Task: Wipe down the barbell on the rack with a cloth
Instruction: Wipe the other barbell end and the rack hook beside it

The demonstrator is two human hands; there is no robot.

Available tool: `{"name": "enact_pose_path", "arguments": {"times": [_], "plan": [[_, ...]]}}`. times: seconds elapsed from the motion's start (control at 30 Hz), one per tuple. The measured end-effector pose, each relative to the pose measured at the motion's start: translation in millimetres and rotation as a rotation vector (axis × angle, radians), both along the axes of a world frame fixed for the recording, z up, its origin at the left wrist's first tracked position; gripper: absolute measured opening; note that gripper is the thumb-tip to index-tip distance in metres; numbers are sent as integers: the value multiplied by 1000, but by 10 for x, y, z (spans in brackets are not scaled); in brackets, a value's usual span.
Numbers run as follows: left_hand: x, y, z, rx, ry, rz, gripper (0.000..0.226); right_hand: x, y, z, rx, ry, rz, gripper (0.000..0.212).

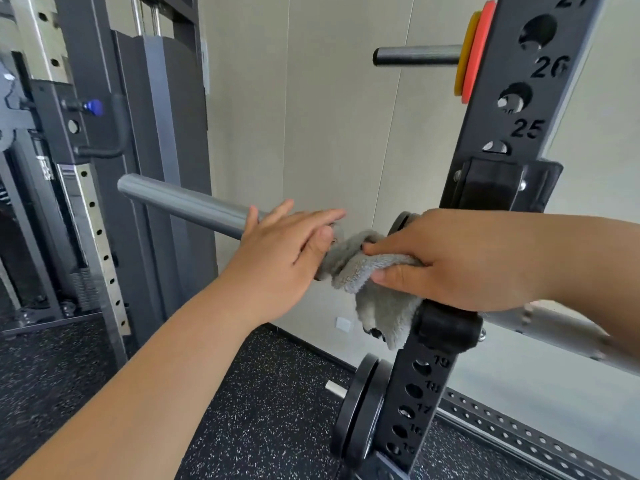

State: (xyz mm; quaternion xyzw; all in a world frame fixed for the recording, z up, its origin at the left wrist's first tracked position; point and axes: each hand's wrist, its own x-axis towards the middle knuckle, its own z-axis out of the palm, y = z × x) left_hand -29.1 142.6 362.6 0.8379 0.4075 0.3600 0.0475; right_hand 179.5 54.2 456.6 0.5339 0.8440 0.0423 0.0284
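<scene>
The barbell (187, 206) lies across the black rack upright (498, 161), its grey sleeve pointing to the upper left and its shaft running off to the lower right. A grey fluffy cloth (377, 292) is wrapped around the bar just left of the upright. My right hand (446, 258) grips the cloth against the bar beside the rack hook. My left hand (287, 244) rests on the sleeve with its fingers stretched out straight, the thumb touching the cloth's left end.
Black weight plates (360, 410) hang on a peg low on the upright. Orange and yellow plates (472, 53) sit on a higher peg. A cable machine frame (104, 168) stands at the left. The floor is black speckled rubber, with a beige wall behind.
</scene>
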Motion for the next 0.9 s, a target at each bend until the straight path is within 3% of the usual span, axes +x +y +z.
{"name": "enact_pose_path", "arguments": {"times": [0.17, 0.37, 0.5, 0.6, 0.67, 0.8, 0.9], "plan": [[70, 26, 16, -11, -1, 12, 55, -17, -10, -44, 97, 4, -6, 68], [77, -7, 13, 3, -28, 13, 43, -56, 178, -208, 270, 276, -16, 37], [88, -30, 46, 2, -51, 7, 43, -73, 179, -158, 314, 174, 41, 35], [89, -29, 47, -21, -74, -5, 46, -117, 215, -118, 350, 91, 92, 20], [87, -24, 35, -15, -96, -6, 45, -165, 237, -123, 353, 128, 91, 23], [85, -27, 9, -6, -132, -18, 36, -162, 249, -132, 349, -41, 83, 24], [78, -32, 14, -6, -126, -21, 37, -101, 184, -43, 264, -61, 64, 35]]}}
